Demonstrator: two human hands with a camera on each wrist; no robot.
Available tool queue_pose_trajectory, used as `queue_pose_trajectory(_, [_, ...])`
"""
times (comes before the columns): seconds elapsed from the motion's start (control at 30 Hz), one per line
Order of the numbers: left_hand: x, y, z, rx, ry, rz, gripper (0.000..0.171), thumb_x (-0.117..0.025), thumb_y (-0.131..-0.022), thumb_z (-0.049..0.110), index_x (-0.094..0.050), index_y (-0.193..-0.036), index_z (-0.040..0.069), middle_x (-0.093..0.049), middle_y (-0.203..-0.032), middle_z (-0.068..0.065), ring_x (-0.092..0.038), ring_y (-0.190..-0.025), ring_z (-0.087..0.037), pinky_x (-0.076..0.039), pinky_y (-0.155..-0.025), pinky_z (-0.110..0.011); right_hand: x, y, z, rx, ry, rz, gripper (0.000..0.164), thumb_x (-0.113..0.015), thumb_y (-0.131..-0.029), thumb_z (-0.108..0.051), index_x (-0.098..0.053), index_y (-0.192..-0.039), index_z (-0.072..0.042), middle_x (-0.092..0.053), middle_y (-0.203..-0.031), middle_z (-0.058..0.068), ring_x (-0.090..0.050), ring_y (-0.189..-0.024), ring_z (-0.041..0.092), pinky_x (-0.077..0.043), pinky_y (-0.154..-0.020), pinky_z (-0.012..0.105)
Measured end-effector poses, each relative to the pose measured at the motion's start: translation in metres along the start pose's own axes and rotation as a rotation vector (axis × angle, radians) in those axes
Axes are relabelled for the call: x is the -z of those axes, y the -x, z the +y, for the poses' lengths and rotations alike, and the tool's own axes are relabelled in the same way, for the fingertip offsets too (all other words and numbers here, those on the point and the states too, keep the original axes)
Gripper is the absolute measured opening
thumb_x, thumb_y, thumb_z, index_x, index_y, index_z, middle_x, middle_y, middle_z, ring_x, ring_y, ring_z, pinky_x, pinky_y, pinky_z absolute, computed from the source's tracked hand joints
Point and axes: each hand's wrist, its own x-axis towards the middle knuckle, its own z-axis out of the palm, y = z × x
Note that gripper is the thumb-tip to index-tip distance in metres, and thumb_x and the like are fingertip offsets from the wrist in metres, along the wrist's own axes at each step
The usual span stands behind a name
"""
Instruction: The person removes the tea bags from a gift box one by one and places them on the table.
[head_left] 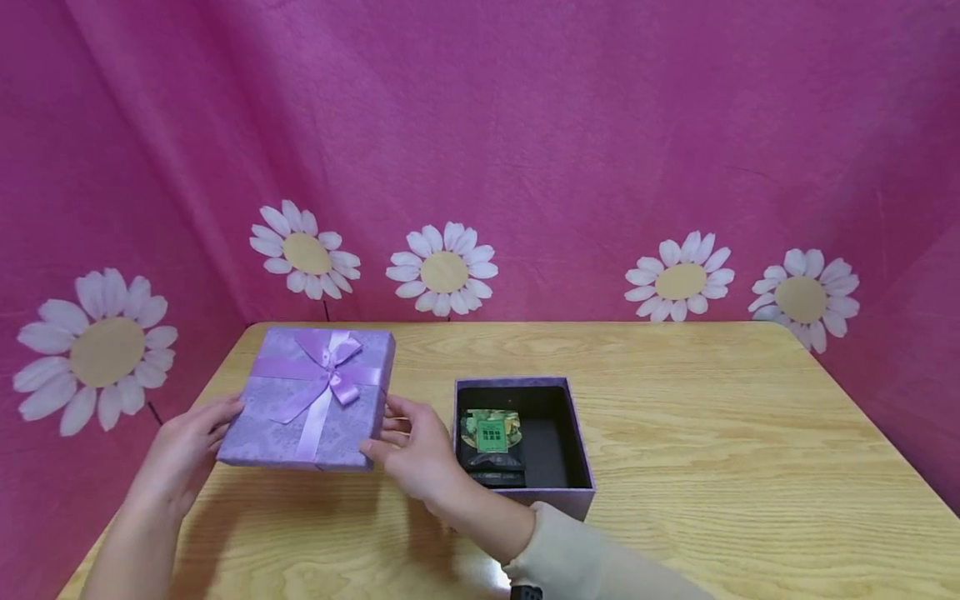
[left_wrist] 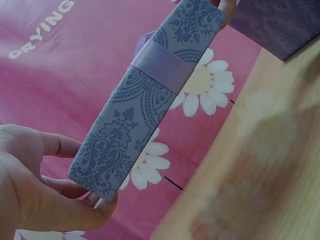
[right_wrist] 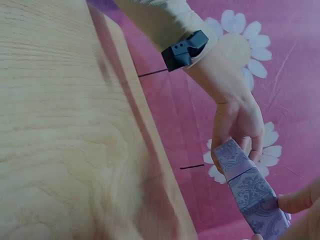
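Observation:
Both hands hold a purple gift box lid above the left part of the table. A lilac ribbon with a bow crosses its top. My left hand grips the lid's left edge, and in the left wrist view its thumb and fingers pinch one end of the patterned side. At the right edge, my right hand grips with the thumb near the front corner. To the right of that hand stands the open box base, dark inside. Black and green packets lie in its left half.
A wooden table carries the box base near its middle. Behind it and along the sides hangs a pink cloth printed with white daisies. The right forearm passes in front of the base's lower left corner.

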Motion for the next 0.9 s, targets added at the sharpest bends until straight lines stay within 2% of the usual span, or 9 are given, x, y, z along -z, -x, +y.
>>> queue_pose_trajectory(0.07, [0.004,0.000,-0.005,0.004,0.012,-0.001,0.010,-0.050,-0.099,0.026,-0.059,-0.099,0.031,-0.059,-0.090,0.030,-0.056,-0.088,0.013,-0.051,-0.077,-0.010,-0.004,0.001,0.004,0.008,0.005,-0.003,0.055,-0.066,-0.077,0.011,-0.050,-0.130,0.011,-0.062,-0.109,0.020,-0.067,-0.102,0.028,-0.059,-0.086,0.029])
queue_pose_trajectory(0.13, [0.006,0.001,-0.008,0.003,0.011,-0.005,0.011,-0.048,-0.100,0.025,-0.058,-0.101,0.029,-0.060,-0.089,0.028,-0.056,-0.088,0.012,-0.051,-0.077,-0.010,-0.007,0.001,0.007,0.010,0.012,-0.005,0.055,-0.066,-0.077,0.011,-0.051,-0.129,0.011,-0.062,-0.107,0.019,-0.067,-0.100,0.026,-0.059,-0.085,0.027])
queue_pose_trajectory(0.2, [0.007,0.001,-0.010,-0.006,0.027,-0.005,0.015,-0.047,-0.100,0.024,-0.060,-0.098,0.030,-0.061,-0.088,0.028,-0.057,-0.087,0.012,-0.051,-0.077,-0.010,-0.009,0.002,0.008,0.015,0.023,0.002,0.055,-0.067,-0.076,0.011,-0.051,-0.129,0.011,-0.062,-0.107,0.018,-0.067,-0.099,0.024,-0.058,-0.085,0.026])
queue_pose_trajectory(0.23, [0.007,0.001,-0.011,-0.013,0.040,-0.007,0.020,-0.047,-0.100,0.022,-0.061,-0.092,0.034,-0.062,-0.088,0.027,-0.057,-0.087,0.012,-0.051,-0.076,-0.010,-0.009,0.002,0.008,0.017,0.024,0.004,0.055,-0.067,-0.076,0.011,-0.051,-0.129,0.011,-0.062,-0.107,0.018,-0.067,-0.099,0.024,-0.058,-0.085,0.026])
queue_pose_trajectory(0.33, [0.008,0.002,-0.012,-0.028,0.072,-0.015,0.031,-0.045,-0.101,0.019,-0.063,-0.084,0.038,-0.064,-0.088,0.026,-0.058,-0.086,0.011,-0.051,-0.075,-0.010,-0.009,0.002,0.009,0.021,0.030,0.013,0.056,-0.067,-0.076,0.010,-0.051,-0.129,0.011,-0.061,-0.108,0.018,-0.067,-0.099,0.024,-0.058,-0.086,0.026])
queue_pose_trajectory(0.5, [0.007,0.003,-0.013,-0.032,0.076,-0.010,0.031,-0.045,-0.101,0.019,-0.063,-0.083,0.038,-0.064,-0.088,0.026,-0.058,-0.085,0.011,-0.051,-0.074,-0.010,-0.009,0.003,0.009,0.021,0.030,0.018,0.055,-0.067,-0.076,0.010,-0.051,-0.129,0.011,-0.061,-0.109,0.018,-0.067,-0.099,0.024,-0.058,-0.086,0.027])
queue_pose_trajectory(0.67, [0.008,0.003,-0.016,-0.015,0.068,-0.006,0.032,-0.045,-0.101,0.019,-0.063,-0.083,0.038,-0.064,-0.087,0.027,-0.058,-0.085,0.011,-0.051,-0.074,-0.011,-0.010,0.003,0.009,0.004,0.053,0.017,0.055,-0.068,-0.077,0.010,-0.051,-0.130,0.011,-0.060,-0.110,0.017,-0.066,-0.097,0.018,-0.058,-0.084,0.022])
queue_pose_trajectory(0.73, [0.009,0.003,-0.017,0.001,0.042,-0.003,0.022,-0.046,-0.100,0.020,-0.063,-0.092,0.031,-0.062,-0.086,0.028,-0.058,-0.085,0.012,-0.051,-0.074,-0.011,-0.010,0.003,0.010,-0.002,0.063,0.016,0.056,-0.068,-0.077,0.009,-0.050,-0.130,0.011,-0.059,-0.110,0.016,-0.065,-0.096,0.016,-0.058,-0.084,0.021])
queue_pose_trajectory(0.9, [0.009,0.002,-0.020,0.033,-0.015,-0.002,0.011,-0.046,-0.100,0.022,-0.056,-0.098,0.027,-0.063,-0.085,0.025,-0.059,-0.083,0.009,-0.052,-0.075,-0.013,-0.011,0.002,0.015,0.012,0.064,0.008,0.057,-0.067,-0.076,0.010,-0.050,-0.131,0.011,-0.062,-0.108,0.017,-0.066,-0.094,0.015,-0.058,-0.082,0.021])
